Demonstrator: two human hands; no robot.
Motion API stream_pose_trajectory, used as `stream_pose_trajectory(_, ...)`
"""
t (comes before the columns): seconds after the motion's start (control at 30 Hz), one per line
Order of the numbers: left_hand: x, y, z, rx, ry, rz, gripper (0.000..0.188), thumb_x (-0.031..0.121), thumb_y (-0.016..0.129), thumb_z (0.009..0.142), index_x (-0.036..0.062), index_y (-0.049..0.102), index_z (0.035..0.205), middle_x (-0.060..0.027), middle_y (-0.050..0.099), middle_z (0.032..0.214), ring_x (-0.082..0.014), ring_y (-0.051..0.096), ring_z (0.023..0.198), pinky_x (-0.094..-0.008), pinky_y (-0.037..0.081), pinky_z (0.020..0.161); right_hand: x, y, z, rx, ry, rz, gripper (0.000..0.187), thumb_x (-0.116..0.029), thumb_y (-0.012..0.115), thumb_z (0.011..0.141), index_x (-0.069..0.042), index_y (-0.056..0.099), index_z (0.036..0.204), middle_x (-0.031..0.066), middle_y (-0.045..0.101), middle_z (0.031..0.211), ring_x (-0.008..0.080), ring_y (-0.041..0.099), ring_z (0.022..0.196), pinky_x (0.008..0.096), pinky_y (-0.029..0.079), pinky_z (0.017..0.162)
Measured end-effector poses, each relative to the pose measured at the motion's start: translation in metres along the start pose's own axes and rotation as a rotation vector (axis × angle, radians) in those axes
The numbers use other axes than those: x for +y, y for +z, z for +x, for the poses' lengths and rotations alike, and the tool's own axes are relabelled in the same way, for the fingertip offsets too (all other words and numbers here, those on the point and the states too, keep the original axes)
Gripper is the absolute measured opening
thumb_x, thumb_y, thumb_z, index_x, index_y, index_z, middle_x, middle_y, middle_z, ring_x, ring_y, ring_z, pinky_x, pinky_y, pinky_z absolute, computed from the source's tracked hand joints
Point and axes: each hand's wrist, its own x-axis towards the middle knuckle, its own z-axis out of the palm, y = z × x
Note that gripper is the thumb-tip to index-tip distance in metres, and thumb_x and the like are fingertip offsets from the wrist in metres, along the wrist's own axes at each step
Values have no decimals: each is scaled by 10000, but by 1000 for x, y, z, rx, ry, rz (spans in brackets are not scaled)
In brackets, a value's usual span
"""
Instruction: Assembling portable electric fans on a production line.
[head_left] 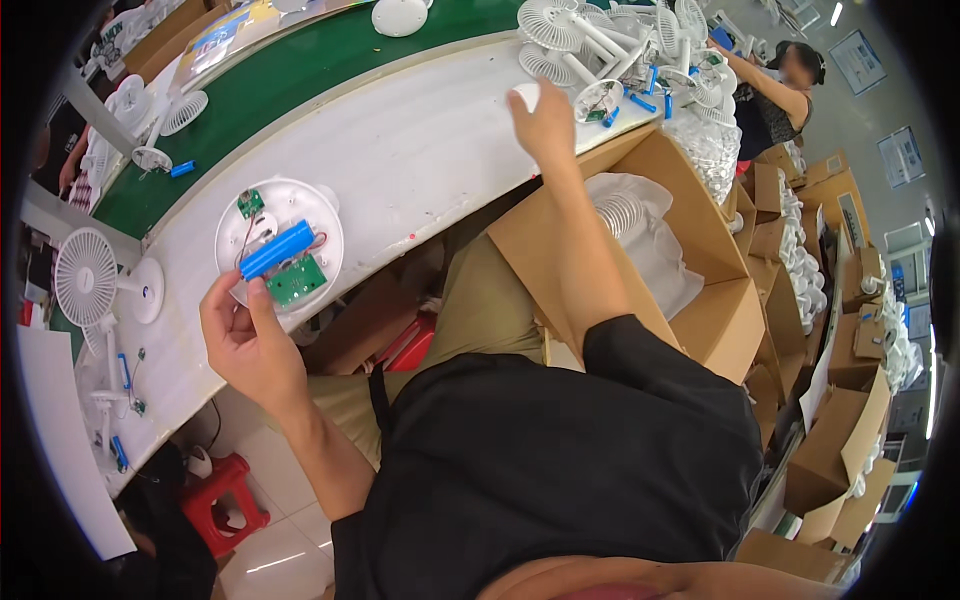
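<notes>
Open cardboard box (705,230): white ribbed part (620,215) in translucent wrap (672,275). Round white base (328,245): blue battery (280,248), green circuit boards (298,282).
Your left hand (255,340) pinches the base's near-left edge, thumb by the battery; your right hand (547,125), well apart over the table (420,150), grips a small white piece (525,95).

White round base (300,203), blue battery (278,250) and green board (298,283) in it, brown carton (545,255) right of base, red stool (225,505) below it.

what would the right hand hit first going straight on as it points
Likely the lower white fan head just beyond the right hand, though depth is hard to judge here.
</notes>
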Motion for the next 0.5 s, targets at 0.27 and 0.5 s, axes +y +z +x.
stream_pose_trajectory(0.27, -14, -14, -2, 45, 61, 30, 152, 18, 569, 912, -1, 638, 1046, -95, 662, 934, -120, 578, 758, -204, 467, 707, 25, 69, -7, 62, 344, -253, 554, -443, 605, 879, -23, 551, 1237, 271, 496, 1225, 408, 439, 1122, 510, 274, 1003)
stream_pose_trajectory(0.5, -11, -17, -11, 39, 13, 56, 129, 21, 585, 913, -5, 642, 1026, -86, 671, 906, -109, 581, 759, -205, 467, 701, 8, 107, 49, -11, 366, -131, 582, -411, 674, 830, -74, 515, 1277, 239, 477, 1216, 402, 420, 1141, 510, 290, 994)
